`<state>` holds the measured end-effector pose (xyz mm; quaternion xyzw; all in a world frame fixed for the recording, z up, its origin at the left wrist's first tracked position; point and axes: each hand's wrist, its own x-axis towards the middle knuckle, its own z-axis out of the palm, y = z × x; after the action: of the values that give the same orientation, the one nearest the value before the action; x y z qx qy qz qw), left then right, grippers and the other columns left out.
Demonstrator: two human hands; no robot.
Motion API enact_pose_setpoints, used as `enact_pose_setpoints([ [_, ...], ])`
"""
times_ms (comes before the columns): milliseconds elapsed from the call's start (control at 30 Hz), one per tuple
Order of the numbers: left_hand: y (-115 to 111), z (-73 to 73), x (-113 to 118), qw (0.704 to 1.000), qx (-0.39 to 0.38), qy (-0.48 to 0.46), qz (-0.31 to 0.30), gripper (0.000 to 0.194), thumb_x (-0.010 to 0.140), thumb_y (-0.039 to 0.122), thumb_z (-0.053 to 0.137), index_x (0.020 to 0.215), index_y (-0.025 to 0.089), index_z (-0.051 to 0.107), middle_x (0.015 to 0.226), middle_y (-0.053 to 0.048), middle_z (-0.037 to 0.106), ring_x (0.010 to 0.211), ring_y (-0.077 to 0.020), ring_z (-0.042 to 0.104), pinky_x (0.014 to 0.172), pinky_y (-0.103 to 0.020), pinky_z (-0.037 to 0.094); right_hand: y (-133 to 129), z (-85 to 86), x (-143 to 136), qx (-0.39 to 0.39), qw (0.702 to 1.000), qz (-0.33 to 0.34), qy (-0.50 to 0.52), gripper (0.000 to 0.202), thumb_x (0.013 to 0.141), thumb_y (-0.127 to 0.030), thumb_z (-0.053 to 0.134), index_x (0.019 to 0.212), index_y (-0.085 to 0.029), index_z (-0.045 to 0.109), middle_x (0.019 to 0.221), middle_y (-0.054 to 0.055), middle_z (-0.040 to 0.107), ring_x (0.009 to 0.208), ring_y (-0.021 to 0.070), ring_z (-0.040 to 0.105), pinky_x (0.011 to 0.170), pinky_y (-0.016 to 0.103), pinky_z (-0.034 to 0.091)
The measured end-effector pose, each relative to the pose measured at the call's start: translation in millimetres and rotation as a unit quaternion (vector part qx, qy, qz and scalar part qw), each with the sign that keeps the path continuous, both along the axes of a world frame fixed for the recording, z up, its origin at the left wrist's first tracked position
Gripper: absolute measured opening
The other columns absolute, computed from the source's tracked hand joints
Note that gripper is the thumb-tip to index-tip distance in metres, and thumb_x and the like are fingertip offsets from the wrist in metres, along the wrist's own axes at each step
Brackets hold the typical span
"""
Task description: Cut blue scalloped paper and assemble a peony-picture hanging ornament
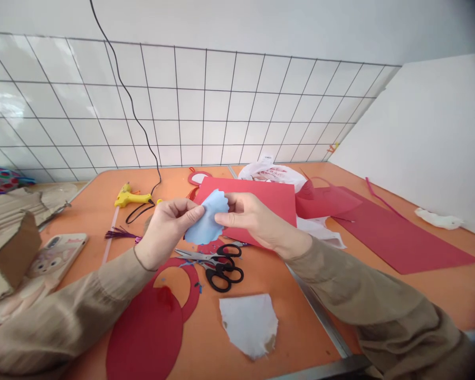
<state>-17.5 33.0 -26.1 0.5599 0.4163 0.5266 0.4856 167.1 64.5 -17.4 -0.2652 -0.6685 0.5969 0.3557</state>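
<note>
A light blue piece with a scalloped edge, paper or thin fabric, is held up between both hands above the table. My left hand pinches its left side between thumb and fingers. On the upper right side, my right hand grips it the same way, thumb in front. Below lie scissors with black handles, seemingly two pairs overlapping. Red round paper cutouts lie nearer to me, one of them a ring. A white cloth scrap rests to the right of them.
Red sheets and a white plastic bag lie behind my hands, more red paper at right. At left are a yellow glue gun with its cord, a purple tassel, a phone and cardboard.
</note>
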Motion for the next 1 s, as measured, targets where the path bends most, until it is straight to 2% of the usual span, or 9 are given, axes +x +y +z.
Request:
enact_pose_setpoints([
  [100, 0, -4.0, -1, 1.000, 0.012, -0.021, 0.002, 0.033, 0.079, 0.039, 0.074, 0.060, 0.015, 0.064, 0.047, 0.005, 0.049, 0.043, -0.0043, 0.037, 0.041, -0.017, 0.030, -1, -1.5, -2, -0.017, 1.000, -0.021, 0.015, 0.017, 0.075, -0.028, 0.073, 0.085, -0.015, 0.067, 0.085, 0.003, 0.070, 0.082, 0.0180, 0.068, 0.078, 0.033, 0.054],
  [200, 2, -5.0, -4, 0.999, 0.002, -0.036, -0.027, 0.030, 0.079, 0.037, 0.075, 0.061, 0.015, 0.067, 0.051, 0.003, 0.054, 0.046, -0.0045, 0.042, 0.045, -0.016, 0.035, -4, 2.4, -1, 0.018, 0.998, -0.061, -0.009, 0.010, 0.074, -0.023, 0.069, 0.081, -0.016, 0.067, 0.079, 0.001, 0.068, 0.077, 0.0170, 0.066, 0.072, 0.031, 0.053],
  [300, 4, -2.7, -6, 0.995, -0.031, -0.060, -0.069, 0.026, 0.075, 0.039, 0.080, 0.068, 0.015, 0.071, 0.063, 0.000, 0.064, 0.057, -0.0076, 0.055, 0.056, -0.018, 0.046, -8, 8.7, 2, 0.061, 0.995, -0.056, -0.054, 0.006, 0.074, -0.019, 0.064, 0.080, -0.016, 0.066, 0.075, 0.001, 0.066, 0.072, 0.0157, 0.062, 0.066, 0.029, 0.049],
  [400, 5, -0.6, -7, 0.990, -0.063, -0.076, -0.097, 0.028, 0.068, 0.040, 0.084, 0.070, 0.015, 0.072, 0.065, -0.001, 0.066, 0.060, -0.0097, 0.058, 0.061, -0.021, 0.050, -10, 12.0, 5, 0.094, 0.989, -0.039, -0.106, 0.002, 0.073, -0.015, 0.060, 0.075, -0.016, 0.062, 0.068, -0.002, 0.057, 0.066, 0.0133, 0.055, 0.060, 0.027, 0.044],
  [500, 5, -1.1, -6, 0.992, -0.058, -0.048, -0.099, 0.028, 0.067, 0.036, 0.085, 0.065, 0.014, 0.069, 0.058, 0.001, 0.061, 0.053, -0.0069, 0.052, 0.052, -0.018, 0.044, -10, 11.8, 6, 0.128, 0.981, -0.032, -0.145, 0.007, 0.073, -0.012, 0.056, 0.068, -0.016, 0.054, 0.063, -0.004, 0.047, 0.061, 0.0103, 0.046, 0.055, 0.025, 0.036],
  [600, 5, -2.7, -5, 0.996, -0.051, -0.033, -0.072, 0.026, 0.070, 0.033, 0.083, 0.062, 0.015, 0.066, 0.052, 0.004, 0.054, 0.047, -0.0041, 0.044, 0.044, -0.015, 0.034, -9, 11.0, 7, 0.153, 0.972, -0.036, -0.173, 0.012, 0.073, -0.012, 0.054, 0.065, -0.018, 0.048, 0.062, -0.006, 0.041, 0.059, 0.0094, 0.039, 0.052, 0.026, 0.030],
  [767, 4, -4.3, -2, 0.996, -0.059, -0.051, -0.032, 0.024, 0.068, 0.032, 0.082, 0.065, 0.015, 0.065, 0.051, 0.005, 0.053, 0.044, -0.0038, 0.040, 0.042, -0.017, 0.030, -7, 9.9, 8, 0.193, 0.962, -0.055, -0.185, 0.014, 0.075, -0.013, 0.054, 0.065, -0.019, 0.047, 0.063, -0.004, 0.044, 0.061, 0.0110, 0.043, 0.055, 0.027, 0.033],
  [1000, 4, -4.8, -2, 0.996, -0.065, -0.038, -0.044, 0.027, 0.068, 0.035, 0.082, 0.065, 0.016, 0.064, 0.048, 0.006, 0.049, 0.041, -0.0042, 0.040, 0.040, -0.017, 0.027, -7, 9.1, 9, 0.200, 0.954, -0.060, -0.217, 0.007, 0.076, -0.014, 0.053, 0.071, -0.018, 0.056, 0.067, -0.003, 0.052, 0.063, 0.0124, 0.047, 0.056, 0.027, 0.035],
])
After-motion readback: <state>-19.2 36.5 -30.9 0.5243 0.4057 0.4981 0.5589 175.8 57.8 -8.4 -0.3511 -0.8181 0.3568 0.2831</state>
